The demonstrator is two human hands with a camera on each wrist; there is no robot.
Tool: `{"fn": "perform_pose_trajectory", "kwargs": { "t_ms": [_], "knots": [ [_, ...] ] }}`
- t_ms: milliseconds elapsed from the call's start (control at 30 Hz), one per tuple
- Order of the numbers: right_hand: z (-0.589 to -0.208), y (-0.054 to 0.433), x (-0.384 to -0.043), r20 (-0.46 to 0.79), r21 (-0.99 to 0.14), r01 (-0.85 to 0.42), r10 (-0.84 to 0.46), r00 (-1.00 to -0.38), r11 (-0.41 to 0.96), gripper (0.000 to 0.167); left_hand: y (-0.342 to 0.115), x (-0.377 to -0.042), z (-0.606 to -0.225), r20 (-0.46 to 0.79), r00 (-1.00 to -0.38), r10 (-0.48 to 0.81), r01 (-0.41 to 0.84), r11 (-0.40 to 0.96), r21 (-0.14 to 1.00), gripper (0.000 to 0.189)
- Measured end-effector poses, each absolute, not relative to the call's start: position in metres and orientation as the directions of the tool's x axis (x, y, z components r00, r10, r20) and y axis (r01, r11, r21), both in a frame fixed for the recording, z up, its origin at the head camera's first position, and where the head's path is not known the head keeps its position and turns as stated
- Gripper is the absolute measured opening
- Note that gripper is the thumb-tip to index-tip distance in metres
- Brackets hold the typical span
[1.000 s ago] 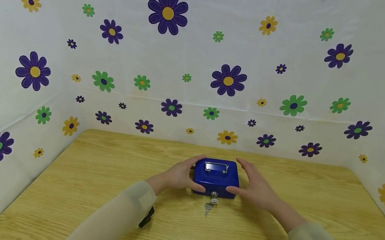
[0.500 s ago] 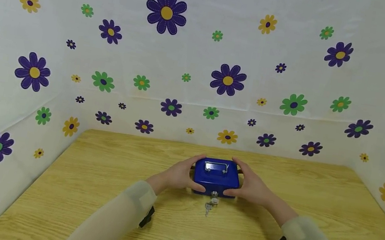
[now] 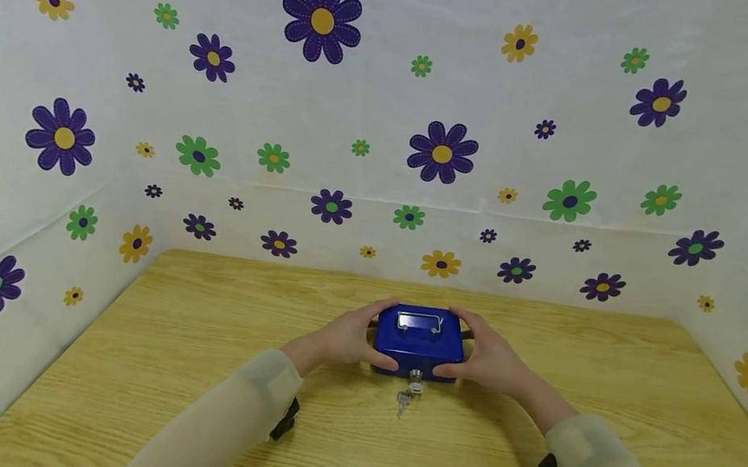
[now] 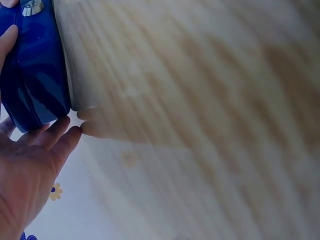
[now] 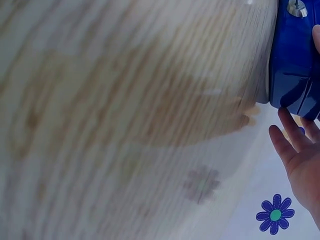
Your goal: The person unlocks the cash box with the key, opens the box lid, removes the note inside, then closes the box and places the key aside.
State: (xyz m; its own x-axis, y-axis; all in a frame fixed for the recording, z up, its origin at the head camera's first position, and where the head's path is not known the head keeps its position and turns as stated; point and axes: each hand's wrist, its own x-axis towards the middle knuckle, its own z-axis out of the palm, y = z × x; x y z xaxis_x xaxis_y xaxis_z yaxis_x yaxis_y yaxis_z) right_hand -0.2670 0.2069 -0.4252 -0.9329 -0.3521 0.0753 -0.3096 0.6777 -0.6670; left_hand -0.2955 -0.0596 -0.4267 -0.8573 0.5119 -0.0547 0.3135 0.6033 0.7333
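While both hands are flanking it, we are finding the glossy blue, rectangular, metal-looking box point(image 3: 417, 351) resting upright, lid closed, on the yellowish wood-grain bench point(image 3: 396, 466), nearer the far edge. We are noting the left hand point(image 3: 348, 337) holding one end: its fingers are spanning wide and curling round, thumb lying on the front face. On the other end, the right hand point(image 3: 495, 363) is mirroring that, at least one finger appearing clear of the box in the right wrist view. We are judging the box stiff, of modest weight, not fragile; its shiny finish is probably making fingers slide, so we are favouring a firm, level squeeze low on both short ends. We are treating the thin silver wire handle point(image 3: 420, 315) on the lid as a second hold, though we are expecting it to swing. Round the silvery cylinder lock point(image 3: 416, 374) on the front, we are advising care: the small silver keys point(image 3: 403, 401) are hanging or lying there, we are not managing to tell which, and snagging is looking possible.
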Motion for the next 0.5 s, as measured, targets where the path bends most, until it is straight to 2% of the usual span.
{"fn": "perform_pose_trajectory", "kwargs": {
  "t_ms": [500],
  "knots": [
    [-0.4191, 0.2085, -0.2715, 0.027, -0.706, -0.279, -0.369, -0.929, 0.651, 0.099, -0.0646, -0.3038, -0.426, -0.116, -0.832, 0.542, 0.243, 0.546, 0.801, 0.1]
  ]
}}
